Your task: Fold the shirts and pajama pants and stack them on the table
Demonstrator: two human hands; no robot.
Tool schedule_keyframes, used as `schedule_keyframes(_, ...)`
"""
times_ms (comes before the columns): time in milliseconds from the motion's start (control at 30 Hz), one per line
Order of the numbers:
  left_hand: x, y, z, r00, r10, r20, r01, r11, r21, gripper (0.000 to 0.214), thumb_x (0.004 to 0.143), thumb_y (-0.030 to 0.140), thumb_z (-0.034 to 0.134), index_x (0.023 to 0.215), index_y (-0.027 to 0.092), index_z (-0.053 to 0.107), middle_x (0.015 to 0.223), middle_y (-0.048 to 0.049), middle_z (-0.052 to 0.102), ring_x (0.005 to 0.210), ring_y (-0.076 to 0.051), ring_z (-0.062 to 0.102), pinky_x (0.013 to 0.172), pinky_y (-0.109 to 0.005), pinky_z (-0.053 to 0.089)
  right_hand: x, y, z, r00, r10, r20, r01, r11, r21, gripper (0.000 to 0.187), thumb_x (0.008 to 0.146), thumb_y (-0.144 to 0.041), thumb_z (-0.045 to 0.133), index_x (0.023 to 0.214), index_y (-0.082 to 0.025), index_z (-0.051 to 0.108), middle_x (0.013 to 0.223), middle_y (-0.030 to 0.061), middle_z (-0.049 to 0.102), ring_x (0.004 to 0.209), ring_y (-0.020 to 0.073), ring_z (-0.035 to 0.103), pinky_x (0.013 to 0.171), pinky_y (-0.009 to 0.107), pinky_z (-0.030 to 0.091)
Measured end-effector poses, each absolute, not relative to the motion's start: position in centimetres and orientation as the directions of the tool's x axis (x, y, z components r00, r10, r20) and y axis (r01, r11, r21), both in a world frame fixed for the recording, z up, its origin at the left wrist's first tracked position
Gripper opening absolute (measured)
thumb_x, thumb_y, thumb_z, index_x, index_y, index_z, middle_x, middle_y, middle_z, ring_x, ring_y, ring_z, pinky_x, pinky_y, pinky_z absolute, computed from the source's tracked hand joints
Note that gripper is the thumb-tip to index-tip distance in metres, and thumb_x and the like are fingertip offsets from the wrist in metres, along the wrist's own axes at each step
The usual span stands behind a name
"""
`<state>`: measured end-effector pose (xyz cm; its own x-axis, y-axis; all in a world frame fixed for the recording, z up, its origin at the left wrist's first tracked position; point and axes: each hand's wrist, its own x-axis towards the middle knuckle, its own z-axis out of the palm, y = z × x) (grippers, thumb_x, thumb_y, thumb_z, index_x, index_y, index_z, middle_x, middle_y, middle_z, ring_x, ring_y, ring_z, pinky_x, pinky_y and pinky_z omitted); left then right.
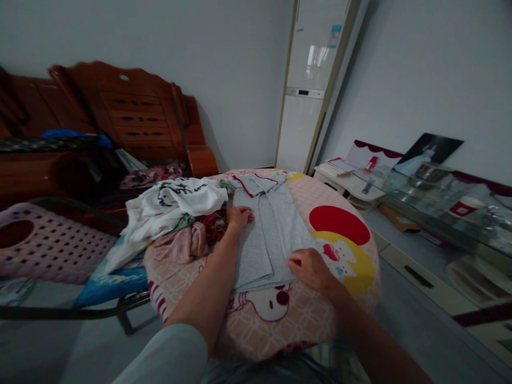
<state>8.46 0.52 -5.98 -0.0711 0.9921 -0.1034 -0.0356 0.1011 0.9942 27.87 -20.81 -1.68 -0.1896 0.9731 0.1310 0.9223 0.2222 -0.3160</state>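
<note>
A grey garment with red trim at its collar (pixel 267 229) lies flat, partly folded lengthwise, on a round table under a pink cartoon cloth (pixel 344 234). My left hand (pixel 239 217) rests on the garment's left edge near the top, fingers curled down onto the fabric. Lower down, on the right side of the garment, my right hand (pixel 310 268) pinches its edge with bent fingers. A heap of unfolded clothes (pixel 180 213), with a white printed shirt on top, sits just left of my left hand.
A pink perforated basket (pixel 52 245) stands at the left, a blue item (pixel 116 280) beside it. Behind is a carved wooden bench (pixel 132 114). A tall white air conditioner (pixel 310 90) stands in the corner. A glass-topped cabinet with cups and papers (pixel 432 197) runs along the right.
</note>
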Motion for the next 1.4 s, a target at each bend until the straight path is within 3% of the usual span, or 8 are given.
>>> schedule_keyframes(200,9.9,1.8,-4.9,0.049,0.998,-0.044,0.119,0.038,0.992,0.009,0.072,0.01,0.064,0.079,0.013,0.068,0.064,-0.0018,0.065,0.059,-0.012,0.063,0.062,-0.024,0.054,31.9,-15.8,-0.5,-0.059,0.959,0.277,0.801,0.211,-0.56,0.035,0.086,-0.033,0.051,0.056,-0.017,0.054,0.051,-0.0021,0.049,0.052,0.0107,0.043,0.052,0.023,0.028)
schedule_keyframes(333,12.1,4.4,-4.4,0.06,0.998,0.007,0.377,-0.029,0.926,0.016,0.069,0.01,0.065,0.082,0.015,0.073,0.069,-0.0031,0.07,0.069,-0.016,0.066,0.069,-0.026,0.053,33.9,-11.4,-1.2,0.009,0.96,0.28,0.795,0.163,-0.584,0.03,0.083,-0.032,0.051,0.059,-0.016,0.061,0.053,-0.0002,0.054,0.054,0.0125,0.049,0.052,0.022,0.032)
schedule_keyframes(467,14.6,7.3,-4.6,0.009,0.997,0.073,0.43,-0.07,0.9,0.026,0.067,0.007,0.064,0.089,0.015,0.074,0.086,-0.0066,0.075,0.087,-0.021,0.068,0.08,-0.029,0.051,35.0,-7.4,-2.1,0.093,0.954,0.285,0.816,0.091,-0.571,0.029,0.082,-0.029,0.048,0.06,-0.016,0.064,0.054,0.0006,0.058,0.056,0.0133,0.053,0.052,0.022,0.033)
schedule_keyframes(700,16.6,9.7,-6.7,-0.007,0.994,0.106,0.362,-0.097,0.927,0.03,0.07,0.005,0.06,0.094,0.015,0.075,0.094,-0.0078,0.075,0.092,-0.019,0.068,0.086,-0.031,0.051,36.0,-0.5,-3.0,0.147,0.95,0.275,0.939,-0.047,-0.34,0.032,0.083,-0.018,0.044,0.069,-0.013,0.072,0.07,0.0071,0.07,0.067,0.0146,0.059,0.063,0.023,0.037)
schedule_keyframes(833,16.5,10.1,-7.7,-0.003,0.995,0.1,0.248,-0.096,0.964,0.03,0.071,0.008,0.06,0.096,0.015,0.076,0.088,-0.0061,0.075,0.083,-0.018,0.068,0.08,-0.029,0.053,35.7,3.7,-3.1,0.161,0.961,0.227,0.965,-0.106,-0.238,0.034,0.088,-0.017,0.043,0.084,-0.011,0.076,0.087,0.0114,0.074,0.08,0.0165,0.063,0.07,0.023,0.04)
schedule_keyframes(967,16.4,10.5,-7.7,0.021,0.993,0.116,0.275,-0.117,0.954,0.029,0.072,0.009,0.06,0.096,0.014,0.077,0.088,-0.0071,0.076,0.082,-0.017,0.068,0.079,-0.028,0.053,34.6,6.8,-3.3,0.164,0.976,0.143,0.98,-0.144,-0.137,0.035,0.094,-0.021,0.041,0.101,-0.01,0.074,0.104,0.015,0.073,0.095,0.0191,0.065,0.076,0.023,0.042)
schedule_keyframes(1167,16.4,10.9,-7.7,0.041,0.993,0.106,0.36,-0.114,0.926,0.032,0.071,0.007,0.06,0.098,0.013,0.077,0.086,-0.0079,0.075,0.079,-0.018,0.068,0.075,-0.029,0.053,33.1,8.3,-3.5,0.023,0.998,0.061,0.997,-0.027,0.066,0.034,0.094,-0.014,0.044,0.116,-0.005,0.068,0.114,0.0235,0.068,0.106,0.025,0.064,0.088,0.03,0.045)
schedule_keyframes(1400,16.4,10.8,-7.3,0.044,0.994,0.098,0.383,-0.107,0.918,0.032,0.072,0.005,0.06,0.098,0.013,0.077,0.085,-0.0079,0.076,0.08,-0.02,0.069,0.078,-0.031,0.053,32.8,8.1,-2.9,0.002,1.0,0.025,0.995,-0.004,0.096,0.033,0.089,-0.017,0.054,0.119,-0.006,0.066,0.118,0.0242,0.066,0.112,0.0268,0.062,0.091,0.03,0.044)
